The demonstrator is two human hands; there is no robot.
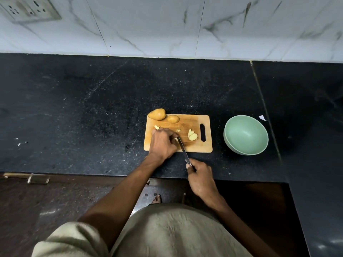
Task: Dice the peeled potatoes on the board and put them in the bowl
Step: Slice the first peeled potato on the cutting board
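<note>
Left hand (pixel 163 143) is planted on the cutting board (pixel 193 145), knuckles up, fingers curled down at its middle. Right hand (pixel 200 178) sits just off the board's near edge, fingers wrapped around the knife (pixel 182 148) handle, both forearms angling in.

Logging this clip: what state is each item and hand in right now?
Board: flat on the counter, bearing potato.
Whole potatoes: two, uncut, far edge.
Slices: cut, on the board.
Bowl: empty.
Knife: blade down on the board.
Left hand: pressing potato.
Right hand: gripping the knife.
</note>
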